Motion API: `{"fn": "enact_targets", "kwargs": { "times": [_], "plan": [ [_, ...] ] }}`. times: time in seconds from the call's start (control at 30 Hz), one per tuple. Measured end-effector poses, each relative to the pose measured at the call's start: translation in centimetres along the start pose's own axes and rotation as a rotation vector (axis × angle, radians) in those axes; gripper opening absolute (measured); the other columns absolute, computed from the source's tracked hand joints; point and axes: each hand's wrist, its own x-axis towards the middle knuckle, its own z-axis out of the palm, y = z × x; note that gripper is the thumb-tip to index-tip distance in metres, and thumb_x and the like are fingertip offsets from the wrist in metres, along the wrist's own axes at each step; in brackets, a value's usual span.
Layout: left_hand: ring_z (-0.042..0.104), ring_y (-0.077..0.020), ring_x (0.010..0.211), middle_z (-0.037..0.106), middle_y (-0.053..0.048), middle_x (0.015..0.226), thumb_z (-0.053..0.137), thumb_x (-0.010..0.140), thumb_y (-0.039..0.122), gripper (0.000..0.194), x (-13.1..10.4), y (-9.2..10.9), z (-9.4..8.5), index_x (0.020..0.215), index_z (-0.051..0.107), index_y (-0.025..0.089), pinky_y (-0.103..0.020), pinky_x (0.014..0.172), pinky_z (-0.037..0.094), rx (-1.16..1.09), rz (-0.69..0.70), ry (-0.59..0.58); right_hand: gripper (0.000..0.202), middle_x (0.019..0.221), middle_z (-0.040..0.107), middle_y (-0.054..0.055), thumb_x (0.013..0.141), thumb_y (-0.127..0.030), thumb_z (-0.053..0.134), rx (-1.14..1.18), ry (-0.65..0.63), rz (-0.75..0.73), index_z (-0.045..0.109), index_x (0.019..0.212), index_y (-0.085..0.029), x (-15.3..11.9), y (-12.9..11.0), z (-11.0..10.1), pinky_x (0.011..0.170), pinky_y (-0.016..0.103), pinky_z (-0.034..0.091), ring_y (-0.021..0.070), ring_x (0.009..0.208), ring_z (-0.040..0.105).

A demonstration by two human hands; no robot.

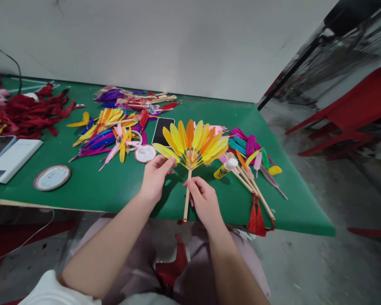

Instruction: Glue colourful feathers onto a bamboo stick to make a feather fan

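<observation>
A feather fan [195, 142] of yellow and orange feathers spreads upright over the table's front part, on a slim wooden handle [187, 203]. My right hand [201, 195] is closed around the upper part of that handle. On the fan's left side, my left hand [157, 176] pinches a yellow feather [165, 151] near its lower end; whether this feather is attached to the fan I cannot tell. Just right of the fan stands a yellow glue stick [225, 168] with a white cap. A bit of red shows at the handle's bottom end.
The green table [114, 186] bears a feather pile [104, 127], packed fans [139, 99], a phone [164, 129], round lids [52, 177], dark red cloth strips [34, 110] and a white box [15, 160]. At right lie more fans with red tassels [256, 218]. A red chair [355, 110] stands beyond.
</observation>
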Motion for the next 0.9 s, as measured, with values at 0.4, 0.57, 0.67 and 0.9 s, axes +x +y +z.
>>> {"fn": "enact_targets", "kwargs": {
  "times": [0.4,0.57,0.67,0.9],
  "plan": [
    [0.063,-0.0136,0.08,0.066,-0.004,0.089,0.061,0.069,0.009,0.019,-3.3,1.4,-1.0,0.085,0.056,0.019,-0.026,0.069,0.053,0.608,1.136,-0.015,0.028,0.045,0.044,-0.006,0.078,-0.042,0.046,0.018,0.011,0.032,0.054,0.069,-0.017,0.6,0.8,-0.2,0.044,0.02,0.031,0.0081,0.042,0.04],
    [0.064,-0.0137,0.08,0.068,-0.01,0.086,0.065,0.066,0.007,0.025,-3.0,1.4,-1.5,0.089,0.056,0.012,-0.022,0.067,0.053,0.818,1.43,-0.154,0.026,0.051,0.049,-0.004,0.078,-0.04,0.045,-0.095,0.006,0.049,0.055,0.069,-0.018,0.9,1.2,-0.2,0.047,0.021,0.033,0.0095,0.048,0.044],
    [0.064,-0.0132,0.08,0.067,-0.01,0.083,0.064,0.066,0.005,0.029,-3.0,1.4,-1.4,0.095,0.057,0.009,-0.02,0.07,0.053,0.857,1.496,-0.143,0.029,0.055,0.052,-0.002,0.079,-0.041,0.044,-0.287,0.062,0.042,0.056,0.064,-0.018,1.0,1.3,-0.1,0.05,0.022,0.032,0.0104,0.052,0.045],
    [0.063,-0.0131,0.081,0.067,-0.008,0.089,0.062,0.07,0.008,0.022,-3.1,1.5,-1.2,0.092,0.061,0.014,-0.022,0.069,0.054,0.873,1.421,-0.171,0.034,0.05,0.05,-0.003,0.075,-0.047,0.05,-0.575,0.309,-0.044,0.055,0.058,-0.019,0.6,1.2,-1.6,0.052,0.023,0.031,0.0102,0.05,0.044]
  ]
}}
